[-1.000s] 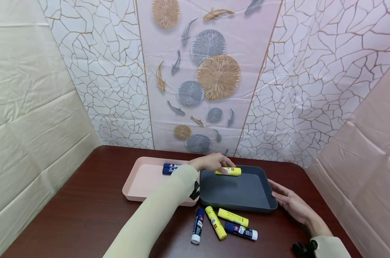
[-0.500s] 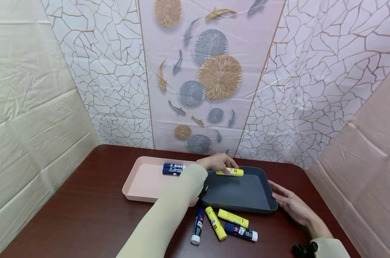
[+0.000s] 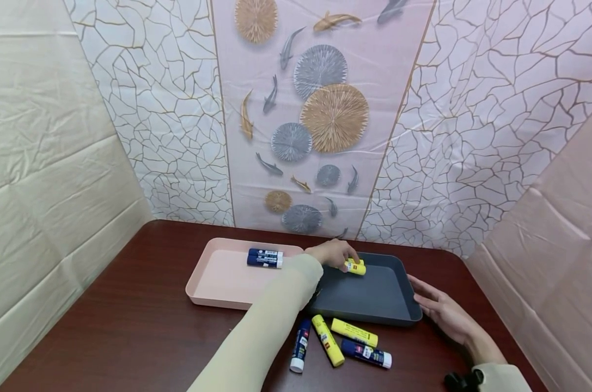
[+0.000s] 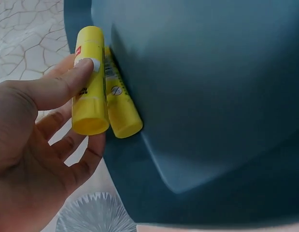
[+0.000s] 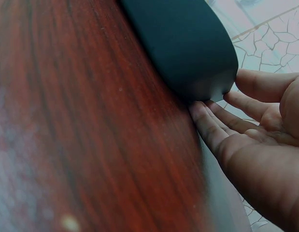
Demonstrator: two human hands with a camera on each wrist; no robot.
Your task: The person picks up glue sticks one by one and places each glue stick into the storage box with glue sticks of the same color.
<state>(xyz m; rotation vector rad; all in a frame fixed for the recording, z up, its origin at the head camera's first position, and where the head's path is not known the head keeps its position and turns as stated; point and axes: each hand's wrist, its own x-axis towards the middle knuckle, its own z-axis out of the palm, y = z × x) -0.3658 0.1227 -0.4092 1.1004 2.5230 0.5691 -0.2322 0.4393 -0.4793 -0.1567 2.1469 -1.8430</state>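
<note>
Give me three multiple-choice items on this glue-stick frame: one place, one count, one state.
1. The dark blue sticks in a tray lie in: A the pink tray; B the grey tray; C a box.
2. Loose sticks on the table: A two; B four; C six.
3. The left hand: A lies flat and open; B pinches a yellow stick; C makes an empty fist.
Answers: 1 A, they lie at the pink tray's far edge; 2 B, two blue and two yellow lie before the trays; 3 B, thumb and fingers close on it over the grey tray.
</note>
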